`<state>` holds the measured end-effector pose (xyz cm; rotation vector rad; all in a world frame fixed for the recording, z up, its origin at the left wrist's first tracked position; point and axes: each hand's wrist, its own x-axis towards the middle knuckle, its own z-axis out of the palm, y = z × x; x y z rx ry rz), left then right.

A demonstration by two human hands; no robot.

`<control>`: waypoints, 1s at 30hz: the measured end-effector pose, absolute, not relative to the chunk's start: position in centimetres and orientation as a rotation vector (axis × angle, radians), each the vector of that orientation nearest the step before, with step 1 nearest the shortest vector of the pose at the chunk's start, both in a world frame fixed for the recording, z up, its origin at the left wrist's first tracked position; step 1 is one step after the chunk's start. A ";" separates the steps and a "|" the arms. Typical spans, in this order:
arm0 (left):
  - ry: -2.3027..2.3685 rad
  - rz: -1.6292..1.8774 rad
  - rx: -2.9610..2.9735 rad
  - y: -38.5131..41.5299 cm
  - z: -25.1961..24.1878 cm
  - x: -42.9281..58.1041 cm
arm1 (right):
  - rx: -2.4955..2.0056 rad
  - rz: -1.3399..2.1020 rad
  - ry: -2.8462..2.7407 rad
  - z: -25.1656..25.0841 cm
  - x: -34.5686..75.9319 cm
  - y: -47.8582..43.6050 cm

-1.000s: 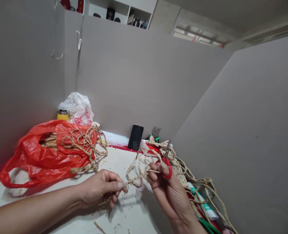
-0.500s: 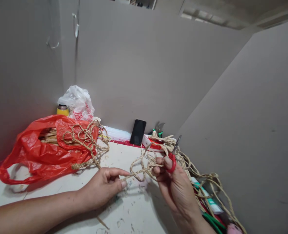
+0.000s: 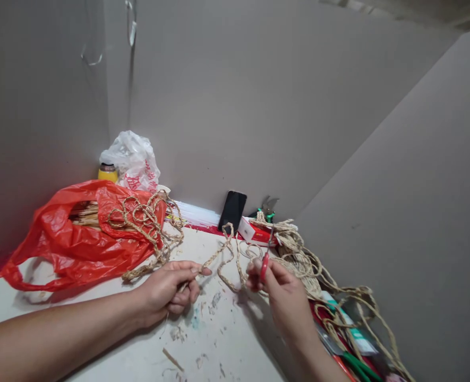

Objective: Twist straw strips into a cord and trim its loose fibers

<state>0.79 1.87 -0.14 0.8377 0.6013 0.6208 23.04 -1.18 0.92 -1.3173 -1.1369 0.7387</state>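
Observation:
My left hand [image 3: 174,289] pinches a braided straw cord [image 3: 229,249] between thumb and fingers. From there the cord loops up and over the white table toward my right hand [image 3: 280,286]. That hand is closed on red-handled scissors [image 3: 265,267], whose blades point up and away from me. Cord also passes near or under its fingers; whether they grip it is unclear. More braided cord [image 3: 143,217] is heaped on a red plastic bag [image 3: 71,249] at the left, with straw strips [image 3: 86,214] showing in its opening.
A phone [image 3: 232,211] leans against the grey wall. Green-handled pliers [image 3: 268,208] and a large coil of cord [image 3: 300,254] lie at the right. A white plastic bag [image 3: 133,159] and a yellow jar [image 3: 108,172] stand at back left. Straw scraps dot the white tabletop [image 3: 235,329].
The loops between my hands have spread apart. My left fingers have curled further round the cord, and the scissors have turned more upright. The view has shifted slightly.

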 end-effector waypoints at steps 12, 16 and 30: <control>0.640 0.760 0.832 2.2 -0.3 1.0 | -1.497 -0.039 -2.313 -0.7 21.2 -2.6; 0.631 0.774 0.826 2.1 -0.3 1.0 | -1.545 -0.059 -2.335 -0.7 21.0 -2.6; 0.609 0.756 0.797 1.9 -0.6 1.1 | -1.614 -0.059 -2.281 -1.8 20.8 -2.5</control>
